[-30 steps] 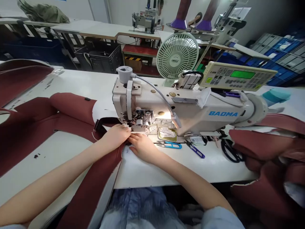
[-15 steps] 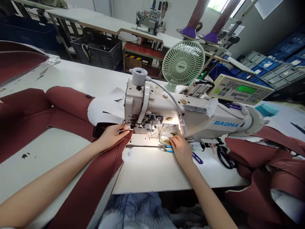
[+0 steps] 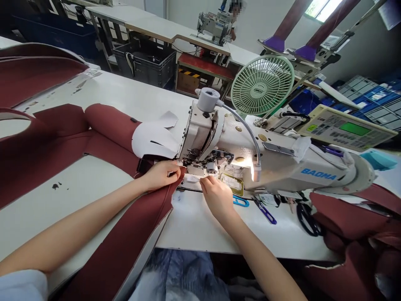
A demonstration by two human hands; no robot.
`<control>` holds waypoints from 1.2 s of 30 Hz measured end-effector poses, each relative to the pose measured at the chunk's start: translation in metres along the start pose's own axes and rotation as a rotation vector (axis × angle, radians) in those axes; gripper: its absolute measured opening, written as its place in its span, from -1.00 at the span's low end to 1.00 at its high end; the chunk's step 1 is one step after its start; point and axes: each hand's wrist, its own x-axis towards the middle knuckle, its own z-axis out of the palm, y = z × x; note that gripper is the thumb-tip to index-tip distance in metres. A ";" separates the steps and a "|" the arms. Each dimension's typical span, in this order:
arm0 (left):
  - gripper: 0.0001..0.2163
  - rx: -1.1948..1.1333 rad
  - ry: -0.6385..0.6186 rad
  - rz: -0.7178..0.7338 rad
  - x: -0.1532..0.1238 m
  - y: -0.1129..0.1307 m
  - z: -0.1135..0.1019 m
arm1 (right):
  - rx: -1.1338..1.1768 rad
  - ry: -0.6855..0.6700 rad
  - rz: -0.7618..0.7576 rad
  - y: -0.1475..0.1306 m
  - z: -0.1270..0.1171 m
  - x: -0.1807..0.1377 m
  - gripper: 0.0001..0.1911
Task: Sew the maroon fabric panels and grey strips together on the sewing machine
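A white sewing machine [image 3: 282, 163] stands on the white table [image 3: 94, 188]. A long maroon fabric strip [image 3: 134, 234] runs from my lap up to the needle area [image 3: 191, 161]. My left hand [image 3: 161, 173] is closed on the strip's edge just left of the presser foot. My right hand [image 3: 216, 196] pinches a small white label [image 3: 193, 179] and holds it on the machine bed right of the strip, under the needle. A lamp on a gooseneck [image 3: 255, 169] lights the spot.
A tin of labels [image 3: 234, 184], blue-handled snips [image 3: 240, 202], purple snips [image 3: 266, 212] and black scissors [image 3: 305, 217] lie right of my hand. Maroon pieces are spread at the left [image 3: 46, 138] and piled at the right [image 3: 354, 221]. Behind stand a green fan [image 3: 262, 85] and a control panel [image 3: 347, 131].
My right hand left the strip, reached to the tin of labels, then came back to the needle with a small white label. My left hand stayed on the fabric.
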 end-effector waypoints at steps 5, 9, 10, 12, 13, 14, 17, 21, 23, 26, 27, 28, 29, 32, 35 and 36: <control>-0.75 0.033 -0.004 -0.009 0.002 -0.005 0.003 | 0.078 -0.046 -0.131 -0.027 0.006 0.024 -0.72; -0.65 0.006 -0.057 -0.001 0.004 -0.011 0.002 | 0.371 0.003 -0.113 -0.033 0.009 0.024 -0.73; -0.64 -0.011 -0.072 0.006 0.004 -0.012 0.001 | 0.461 0.008 -0.100 -0.034 0.010 0.024 -0.74; -0.63 -0.040 -0.092 0.007 0.004 -0.012 -0.001 | 0.600 -0.002 -0.084 -0.032 0.010 0.025 -0.75; -0.63 -0.049 -0.095 0.000 0.004 -0.012 -0.002 | 0.634 -0.013 -0.081 -0.029 0.009 0.025 -0.75; -0.63 -0.053 -0.094 -0.012 0.003 -0.011 -0.003 | 0.644 -0.021 -0.077 -0.024 0.007 0.023 -0.75; -0.62 -0.060 -0.079 -0.045 0.003 -0.007 -0.004 | 0.584 -0.035 -0.015 0.002 -0.003 0.006 -0.73; -0.62 -0.068 -0.085 -0.039 0.003 -0.006 -0.004 | 0.451 -0.019 0.115 0.051 -0.013 -0.029 -0.67; -0.63 -0.067 -0.081 -0.025 0.004 -0.006 -0.004 | 0.383 -0.006 0.137 0.068 -0.013 -0.041 -0.67; -0.64 -0.065 -0.063 -0.014 0.004 -0.006 -0.004 | 0.323 0.025 0.118 0.076 -0.005 -0.049 -0.73; -0.64 -0.063 -0.053 -0.014 0.003 -0.006 -0.004 | 0.323 0.041 0.108 0.076 -0.003 -0.049 -0.74; -0.63 -0.060 -0.048 -0.016 0.003 -0.005 -0.004 | 0.332 0.058 0.099 0.076 0.000 -0.050 -0.75; -0.62 -0.056 -0.044 -0.018 0.003 -0.005 -0.004 | 0.345 0.076 0.095 0.076 0.001 -0.050 -0.76; -0.62 -0.043 -0.047 -0.020 0.003 -0.004 -0.005 | 0.336 0.143 0.129 0.082 0.002 -0.052 -0.77; -0.63 -0.034 -0.042 -0.028 0.004 -0.006 -0.006 | 0.153 0.192 0.191 0.095 -0.001 -0.058 -0.75; -0.64 -0.033 -0.042 -0.029 0.004 -0.006 -0.006 | 0.078 0.184 0.203 0.098 -0.002 -0.060 -0.74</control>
